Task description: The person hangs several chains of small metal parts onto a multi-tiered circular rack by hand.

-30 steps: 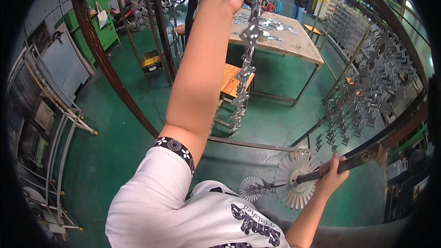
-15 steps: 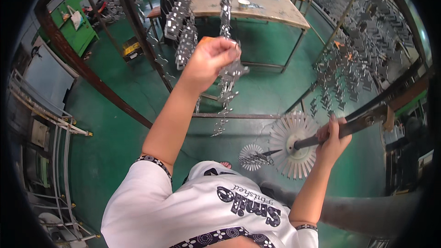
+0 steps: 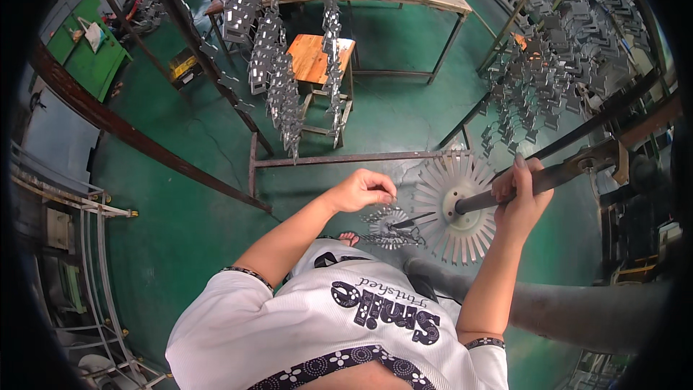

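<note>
Head view: a rusty frame beam (image 3: 155, 133) slants down the left side, and a steel lower rail (image 3: 346, 160) crosses beyond the hands. Green floor (image 3: 162, 224) spreads widely between that beam and the left hand (image 3: 359, 191), leaving room leftward. On the right, space is tighter, with a thick grey pipe (image 3: 577, 315) near and dense hanging metal plates (image 3: 556, 65) far. Past the rail are plate chains (image 3: 271, 50), a wooden stool (image 3: 309, 58) and a worktable (image 3: 433, 1).

The right hand (image 3: 521, 193) grips a dark metal bar (image 3: 567, 175), fingers curled around it. This bar slants across the right side, straight and dull; a bolt (image 3: 586, 165) shows toward its right end, while its left end meets a large finned disc (image 3: 449, 196) with narrow pale blades radiating. The left hand is beside a smaller finned disc (image 3: 382, 225), fingers bent toward the thumb; I cannot tell whether the tips meet or pinch anything.
</note>
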`<state>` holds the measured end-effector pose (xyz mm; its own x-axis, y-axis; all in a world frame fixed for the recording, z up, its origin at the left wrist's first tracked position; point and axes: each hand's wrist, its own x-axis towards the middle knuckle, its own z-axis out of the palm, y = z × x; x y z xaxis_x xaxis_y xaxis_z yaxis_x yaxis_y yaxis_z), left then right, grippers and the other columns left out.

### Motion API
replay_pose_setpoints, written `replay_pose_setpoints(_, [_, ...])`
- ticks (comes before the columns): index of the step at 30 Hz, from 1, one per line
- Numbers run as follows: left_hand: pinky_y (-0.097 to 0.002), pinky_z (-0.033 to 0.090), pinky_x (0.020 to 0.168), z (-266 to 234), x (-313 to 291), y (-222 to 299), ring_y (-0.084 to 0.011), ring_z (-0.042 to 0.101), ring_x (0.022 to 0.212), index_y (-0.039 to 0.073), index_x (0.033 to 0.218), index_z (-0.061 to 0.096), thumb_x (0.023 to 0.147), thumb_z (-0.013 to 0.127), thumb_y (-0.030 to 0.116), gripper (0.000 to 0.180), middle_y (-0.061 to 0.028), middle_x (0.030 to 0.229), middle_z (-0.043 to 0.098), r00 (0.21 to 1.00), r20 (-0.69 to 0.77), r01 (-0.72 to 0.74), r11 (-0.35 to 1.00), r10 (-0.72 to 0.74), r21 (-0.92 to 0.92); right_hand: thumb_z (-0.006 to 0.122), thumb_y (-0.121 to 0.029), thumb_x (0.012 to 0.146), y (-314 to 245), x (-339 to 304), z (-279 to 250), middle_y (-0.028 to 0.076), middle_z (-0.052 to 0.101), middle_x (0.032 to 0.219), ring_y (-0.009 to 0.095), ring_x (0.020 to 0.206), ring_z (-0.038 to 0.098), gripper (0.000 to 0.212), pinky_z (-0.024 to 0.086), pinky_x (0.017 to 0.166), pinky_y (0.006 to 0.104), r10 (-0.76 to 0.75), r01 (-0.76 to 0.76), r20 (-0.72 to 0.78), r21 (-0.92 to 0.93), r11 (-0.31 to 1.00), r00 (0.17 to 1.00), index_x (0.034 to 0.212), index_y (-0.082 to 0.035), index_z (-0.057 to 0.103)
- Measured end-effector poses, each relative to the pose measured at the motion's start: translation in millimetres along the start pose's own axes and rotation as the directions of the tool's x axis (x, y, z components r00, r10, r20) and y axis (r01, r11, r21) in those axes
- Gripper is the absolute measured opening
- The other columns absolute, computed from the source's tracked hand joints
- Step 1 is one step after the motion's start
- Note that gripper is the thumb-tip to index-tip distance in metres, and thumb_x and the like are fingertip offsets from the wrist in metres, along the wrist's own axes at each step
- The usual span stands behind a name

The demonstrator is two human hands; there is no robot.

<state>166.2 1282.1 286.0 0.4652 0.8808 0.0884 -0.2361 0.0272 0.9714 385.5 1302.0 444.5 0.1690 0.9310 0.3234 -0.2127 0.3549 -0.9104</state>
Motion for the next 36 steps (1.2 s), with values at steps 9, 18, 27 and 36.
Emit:
replay_pose_setpoints(9, [-0.0230,0.042,0.066,24,8,-11,-0.0118,0.052,0.073,-0.003,0.079,0.056,0.072,0.053,-0.008,0.010,-0.0058,0.078,0.055,0.986,0.164,-0.042,0.998,0.036,0.037,0.056,-0.006,0.075,1,-1,-3,0.002,0.037,0.042,0.009,0.033,0.034,0.025,0.027,0.032,0.0216,0.010,-0.010,-0.004,0.011,1.000,1.000,0.056,-0.003,0.040])
replay_pose_setpoints(18, [-0.0224,0.043,0.065,22,8,-4,-0.0103,0.054,0.071,-0.004,0.083,0.057,0.072,0.058,-0.001,0.011,-0.0051,0.075,0.058,0.988,0.151,-0.004,0.986,-0.021,0.165,0.056,-0.005,0.075,8,1,3,0.002,0.036,0.043,0.009,0.033,0.033,0.023,0.027,0.032,0.0217,0.043,-0.042,-0.012,0.036,0.998,0.999,0.059,-0.004,0.039])
replay_pose_setpoints(27, [-0.0223,0.045,0.060,9,7,230,-0.0107,0.057,0.068,0.000,0.075,0.060,0.069,0.058,-0.005,0.009,-0.0060,0.074,0.060,0.603,-0.218,-0.323,0.485,0.767,0.813,0.054,-0.007,0.075,13,1,-4,0.000,0.033,0.042,0.007,0.031,0.030,0.027,0.027,0.030,0.0221,0.012,-0.013,-0.050,-0.027,1.000,0.999,0.058,-0.007,0.033])
replay_pose_setpoints(36, [-0.0212,0.042,0.059,-31,75,372,-0.0080,0.053,0.062,-0.003,0.083,0.061,0.078,0.059,0.016,0.020,-0.0055,0.069,0.060,-0.062,-0.385,-0.450,0.318,0.921,0.834,0.054,-0.006,0.076,14,-3,6,0.000,0.033,0.041,0.007,0.030,0.031,0.029,0.027,0.029,0.0213,-0.011,0.011,0.012,-0.005,1.000,1.000,0.056,-0.008,0.033])
